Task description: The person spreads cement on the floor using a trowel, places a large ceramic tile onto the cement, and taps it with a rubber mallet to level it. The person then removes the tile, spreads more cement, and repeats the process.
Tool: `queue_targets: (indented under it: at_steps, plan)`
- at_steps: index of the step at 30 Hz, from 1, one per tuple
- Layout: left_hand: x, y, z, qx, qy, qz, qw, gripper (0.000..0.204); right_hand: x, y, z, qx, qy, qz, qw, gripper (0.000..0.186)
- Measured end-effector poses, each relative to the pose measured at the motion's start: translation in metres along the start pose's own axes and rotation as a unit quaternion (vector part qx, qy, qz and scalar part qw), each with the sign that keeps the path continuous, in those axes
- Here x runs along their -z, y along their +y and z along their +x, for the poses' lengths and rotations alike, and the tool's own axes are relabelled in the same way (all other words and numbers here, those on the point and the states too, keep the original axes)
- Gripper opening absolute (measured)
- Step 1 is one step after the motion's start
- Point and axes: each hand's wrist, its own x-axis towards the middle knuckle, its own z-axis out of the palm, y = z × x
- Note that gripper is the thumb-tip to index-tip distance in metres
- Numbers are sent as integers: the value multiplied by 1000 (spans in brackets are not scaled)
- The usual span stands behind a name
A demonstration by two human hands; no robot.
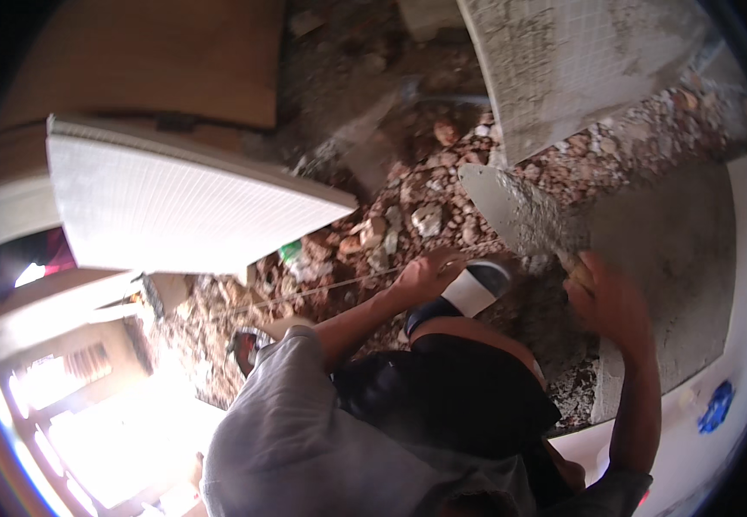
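My right hand (596,295) is closed round the handle of a trowel (498,202). Its blade points to the far left, and wet grey mortar (539,215) lies along it. A smooth grey mortar surface (671,250) spreads just right of that hand. My left hand (430,276) hovers over the rubble beside my shoe (479,291), its fingers curled; what they hold, if anything, is hidden. A thin pale string (322,287) runs from the left up to this hand, but whether the fingers grip it does not show.
Broken red and white rubble (425,215) covers the ground. A white lined panel (192,202) juts in from the left. At the far right stands a tile-like slab (593,69) smeared with cement. A brown board (149,60) is far left; a crumpled blue item (716,407) lies at right.
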Motion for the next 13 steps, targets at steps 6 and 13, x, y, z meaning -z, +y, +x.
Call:
queue_targets:
  at_steps: [6,13]
  plan:
    - [-8,8,-54,1,90,46,995,19,-22,34,-8,26,-51,55,997,47]
    - [8,30,-218,209,139,215,944,26,-56,82,-30,33,-105,84,990,70]
